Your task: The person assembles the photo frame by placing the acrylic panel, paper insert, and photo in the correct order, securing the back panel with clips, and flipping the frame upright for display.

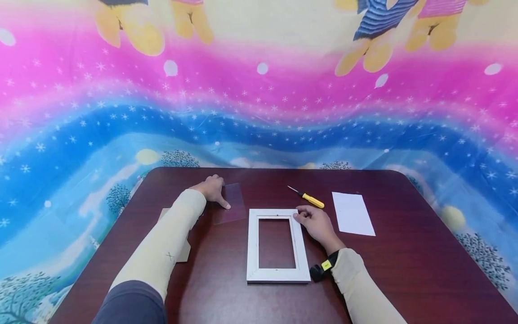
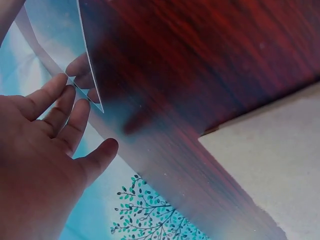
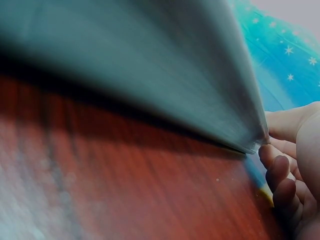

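Note:
A white picture frame (image 1: 253, 245) with an empty opening lies on the dark table. My right hand (image 1: 317, 225) pinches its far right corner between thumb and fingers; the right wrist view shows the frame's side (image 3: 150, 75) close up, with the fingers (image 3: 282, 172) at its corner. Left of the frame is a clear rectangular sheet (image 1: 234, 202). My left hand (image 1: 211, 189) is at the sheet's left side, thumb spread apart. In the left wrist view, the fingertips (image 2: 62, 80) touch or nearly touch the edge of the sheet (image 2: 60, 30), which mirrors them.
Beyond the frame lies a screwdriver (image 1: 313, 200) with a yellow handle. A white sheet of paper (image 1: 353, 213) is at the right. A beige board (image 1: 184, 253) sits partly hidden under my left forearm. Patterned cloth (image 1: 259, 94) hangs behind the table (image 1: 218, 297).

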`<state>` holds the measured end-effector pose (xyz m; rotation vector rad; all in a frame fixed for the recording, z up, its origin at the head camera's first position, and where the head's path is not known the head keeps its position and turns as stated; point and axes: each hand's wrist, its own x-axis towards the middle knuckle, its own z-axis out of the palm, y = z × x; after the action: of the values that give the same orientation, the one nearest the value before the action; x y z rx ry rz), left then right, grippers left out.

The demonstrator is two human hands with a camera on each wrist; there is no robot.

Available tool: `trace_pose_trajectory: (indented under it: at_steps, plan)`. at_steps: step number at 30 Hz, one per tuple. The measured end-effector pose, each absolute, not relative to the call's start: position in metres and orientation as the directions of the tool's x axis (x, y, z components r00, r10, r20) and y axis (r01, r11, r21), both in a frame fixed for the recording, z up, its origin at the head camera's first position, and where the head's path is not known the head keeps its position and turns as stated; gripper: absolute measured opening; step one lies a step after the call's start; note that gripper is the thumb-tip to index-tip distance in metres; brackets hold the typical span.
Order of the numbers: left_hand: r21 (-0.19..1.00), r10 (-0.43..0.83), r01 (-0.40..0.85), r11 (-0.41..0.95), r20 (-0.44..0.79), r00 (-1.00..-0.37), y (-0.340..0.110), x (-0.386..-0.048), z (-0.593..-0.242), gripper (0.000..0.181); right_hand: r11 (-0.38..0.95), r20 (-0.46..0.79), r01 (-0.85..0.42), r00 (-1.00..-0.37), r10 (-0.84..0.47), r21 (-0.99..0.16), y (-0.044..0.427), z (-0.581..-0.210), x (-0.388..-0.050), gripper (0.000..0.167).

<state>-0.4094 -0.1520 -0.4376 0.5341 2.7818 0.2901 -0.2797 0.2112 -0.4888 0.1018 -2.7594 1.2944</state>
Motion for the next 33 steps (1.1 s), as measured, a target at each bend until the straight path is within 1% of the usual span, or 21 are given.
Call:
trace_pose_trajectory:
  at_steps: [3,10,18,26,29,33]
  plan:
    - [0.248,0.373,0.314,0.916,-0.242,-0.896,-0.153,-0.410,-0.439,0.097,0.635,0.107,-0.097,-0.994,-0.023,-0.766,0.211,-0.489,-0.279,0.033]
    - [0.301,0.356,0.290,0.909,-0.196,-0.914,-0.152,-0.408,-0.439,0.099,0.641,0.115,-0.102,-0.993,-0.021,-0.761,0.211,-0.489,-0.279,0.033]
    - [0.371,0.373,0.283,0.885,-0.197,-0.907,-0.158,-0.406,-0.439,0.100,0.640,0.112,-0.099,-0.993,-0.020,-0.762,0.210,-0.488,-0.278,0.033]
    - [0.529,0.401,0.245,0.812,-0.202,-0.893,-0.163,-0.404,-0.433,0.095,0.644,0.126,-0.110,-0.992,-0.021,-0.757,0.211,-0.488,-0.279,0.031]
    - [0.579,0.409,0.246,0.777,-0.169,-0.897,-0.163,-0.405,-0.432,0.089,0.649,0.130,-0.114,-0.991,-0.024,-0.752,0.211,-0.488,-0.280,0.031]
    - [0.638,0.392,0.240,0.731,-0.105,-0.914,-0.165,-0.406,-0.431,0.075,0.649,0.124,-0.110,-0.992,-0.025,-0.753,0.211,-0.488,-0.281,0.032]
